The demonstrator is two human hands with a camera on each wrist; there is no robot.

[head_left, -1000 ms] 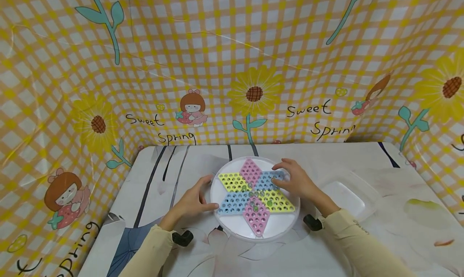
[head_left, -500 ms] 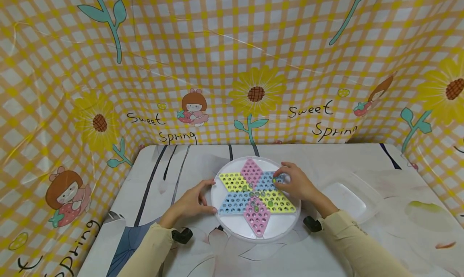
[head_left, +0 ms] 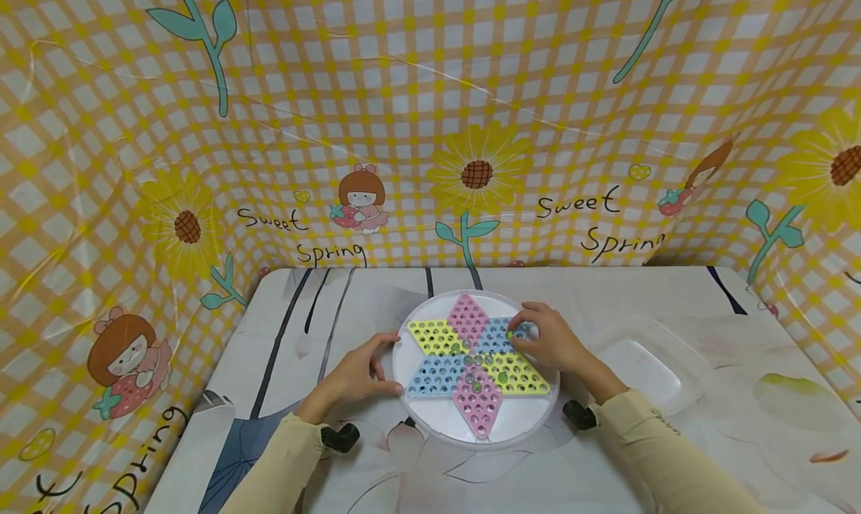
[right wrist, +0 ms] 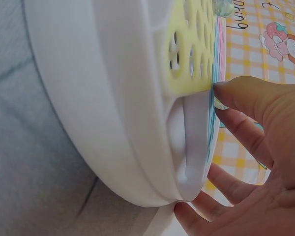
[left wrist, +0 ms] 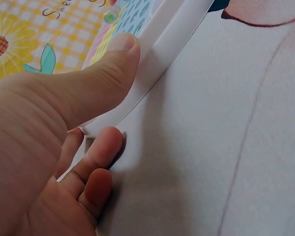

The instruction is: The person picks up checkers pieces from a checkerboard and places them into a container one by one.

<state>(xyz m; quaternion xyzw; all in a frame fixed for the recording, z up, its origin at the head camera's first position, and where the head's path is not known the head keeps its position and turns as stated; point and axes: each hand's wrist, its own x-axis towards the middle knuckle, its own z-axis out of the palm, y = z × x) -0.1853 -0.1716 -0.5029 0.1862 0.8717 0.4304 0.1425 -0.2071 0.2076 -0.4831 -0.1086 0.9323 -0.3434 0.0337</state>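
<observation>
A round white Chinese checkers board [head_left: 430, 418] lies on the table, its star of pink, yellow and blue sections full of small holes. My right hand [head_left: 553, 338] is over the blue section at the upper right. Its thumb and forefinger pinch a clear and green marble [right wrist: 220, 104]. At the board's left side, my left hand [head_left: 355, 370] touches the rim with thumb and forefinger, the other fingers loosely bent beside it in the left wrist view. Several marbles sit near the star's middle, among them a green marble [head_left: 502, 378] in the yellow section.
A clear plastic tray or lid [head_left: 646, 368] stands right of the board, partly behind the right forearm. The white patterned tabletop [head_left: 336, 469] meets a yellow checked cloth [head_left: 403, 88] at the back and sides.
My right hand's thumb and forefinger have shifted slightly, and the green marble between them now shows. My left hand has come against the board's rim. The view has shifted slightly.
</observation>
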